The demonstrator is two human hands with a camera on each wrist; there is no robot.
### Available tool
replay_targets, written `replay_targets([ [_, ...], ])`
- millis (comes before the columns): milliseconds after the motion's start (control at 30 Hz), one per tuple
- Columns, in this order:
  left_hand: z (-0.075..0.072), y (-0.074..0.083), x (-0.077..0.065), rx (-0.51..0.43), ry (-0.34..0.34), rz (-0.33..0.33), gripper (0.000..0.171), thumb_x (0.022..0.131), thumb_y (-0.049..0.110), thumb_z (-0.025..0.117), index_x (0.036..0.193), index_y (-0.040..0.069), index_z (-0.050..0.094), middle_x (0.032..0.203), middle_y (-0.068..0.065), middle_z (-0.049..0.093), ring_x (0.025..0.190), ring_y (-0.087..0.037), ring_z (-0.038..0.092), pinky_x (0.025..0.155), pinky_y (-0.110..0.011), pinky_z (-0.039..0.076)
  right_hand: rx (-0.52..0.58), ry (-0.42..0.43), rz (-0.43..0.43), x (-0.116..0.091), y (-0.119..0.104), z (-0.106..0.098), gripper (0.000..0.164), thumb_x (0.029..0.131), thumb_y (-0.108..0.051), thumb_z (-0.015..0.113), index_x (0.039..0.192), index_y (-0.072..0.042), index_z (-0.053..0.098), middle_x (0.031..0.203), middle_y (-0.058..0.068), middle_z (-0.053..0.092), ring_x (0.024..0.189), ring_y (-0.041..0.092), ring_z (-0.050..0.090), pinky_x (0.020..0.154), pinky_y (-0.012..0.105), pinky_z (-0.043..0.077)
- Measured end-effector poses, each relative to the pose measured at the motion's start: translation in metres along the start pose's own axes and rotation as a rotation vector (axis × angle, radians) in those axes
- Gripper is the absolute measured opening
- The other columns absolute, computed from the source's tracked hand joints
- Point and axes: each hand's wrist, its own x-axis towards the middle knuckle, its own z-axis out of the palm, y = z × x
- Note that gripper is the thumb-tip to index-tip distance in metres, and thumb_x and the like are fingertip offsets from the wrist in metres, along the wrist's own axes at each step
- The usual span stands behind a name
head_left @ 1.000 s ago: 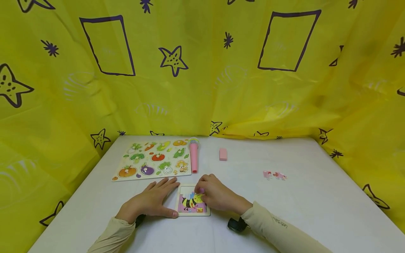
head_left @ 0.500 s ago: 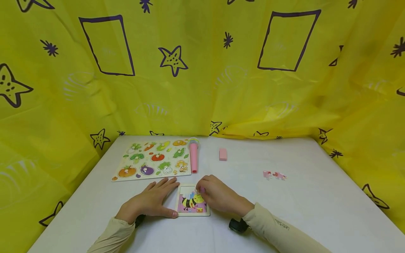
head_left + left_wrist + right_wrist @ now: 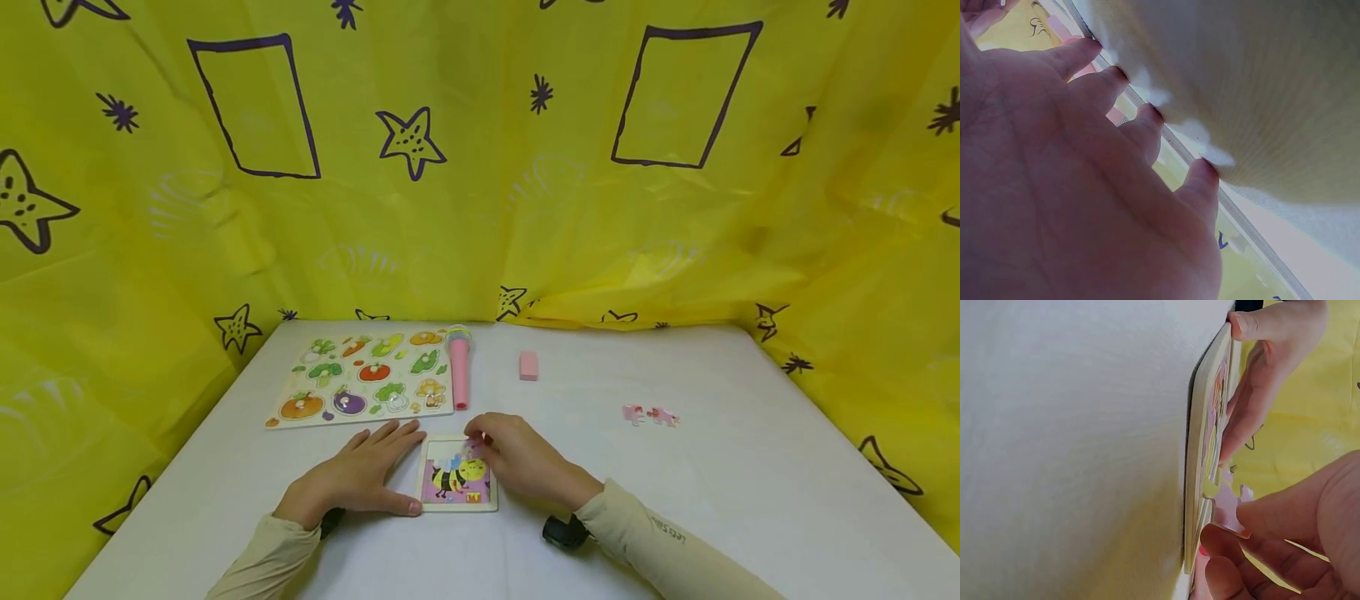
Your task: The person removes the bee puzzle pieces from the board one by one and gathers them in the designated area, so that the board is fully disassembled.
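A small wooden-framed jigsaw puzzle (image 3: 459, 507) with a bee picture lies on the table in the head view. Beside its left edge my left hand (image 3: 363, 477) rests with straight, spread fingers, the thumb at the lower left corner. My right hand (image 3: 525, 458) is over the upper right part of the puzzle. Between its thumb and fingertips it pinches a pinkish-purple puzzle piece (image 3: 1229, 509), tilted close to the frame in the right wrist view. Part of the puzzle's right edge is hidden behind that hand. White backing shows at the picture's upper left.
A vegetable peg puzzle board (image 3: 335, 422) lies behind my left hand. Against its right side is a pink toy microphone (image 3: 461, 375). A pink block (image 3: 528, 367) stands farther back. Two loose pink puzzle pieces (image 3: 663, 417) lie to the right. A yellow patterned curtain (image 3: 480, 225) surrounds the table.
My right hand has shifted slightly and lifted its fingers a little, so the piece tilts differently and more of the bee's face shows. The left hand has stayed in place.
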Motion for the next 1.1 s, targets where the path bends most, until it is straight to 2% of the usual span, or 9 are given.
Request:
replay_targets([
  [200, 0.000, 0.000, 0.001, -0.002, 0.004, 0.008, 0.106, 0.084, 0.060, 0.086, 0.164, 0.008, 0.040, 0.174, -0.014, 0.029, 0.160, -0.044, 0.018, 0.124, -0.073, 0.010, 0.066, 0.003, 0.016, 0.001, 0.001, 0.000, 0.018, 0.101, 0.008, 0.066, 0.115, -0.001, 0.074, 0.110, 0.007, 0.075, 0.095, 0.015, 0.065, 0.090, 0.033, 0.060],
  [433, -0.002, 0.000, 0.001, -0.015, 0.014, 0.032, 0.106, 0.084, 0.061, 0.085, 0.163, 0.005, 0.042, 0.173, -0.016, 0.031, 0.159, -0.045, 0.020, 0.123, -0.074, 0.011, 0.098, 0.045, 0.031, 0.002, 0.002, 0.003, 0.016, 0.100, 0.008, 0.067, 0.109, -0.001, 0.076, 0.105, 0.005, 0.075, 0.091, 0.016, 0.064, 0.084, 0.033, 0.059],
  [867, -0.002, 0.002, 0.000, -0.006, 0.005, 0.017, 0.105, 0.085, 0.060, 0.086, 0.164, 0.007, 0.041, 0.173, -0.015, 0.030, 0.160, -0.045, 0.019, 0.123, -0.074, 0.010, 0.219, 0.150, 0.154, -0.001, 0.007, 0.000, 0.015, 0.100, 0.004, 0.067, 0.112, -0.002, 0.074, 0.100, 0.003, 0.071, 0.088, 0.017, 0.061, 0.079, 0.029, 0.056],
  [1100, -0.002, 0.001, 0.001, -0.010, -0.002, 0.013, 0.106, 0.085, 0.058, 0.086, 0.164, 0.006, 0.040, 0.174, -0.015, 0.029, 0.160, -0.044, 0.018, 0.123, -0.073, 0.009, 0.283, 0.233, 0.261, -0.007, 0.015, -0.006, 0.010, 0.099, 0.002, 0.072, 0.106, -0.005, 0.070, 0.096, 0.001, 0.069, 0.089, 0.016, 0.064, 0.084, 0.034, 0.058],
])
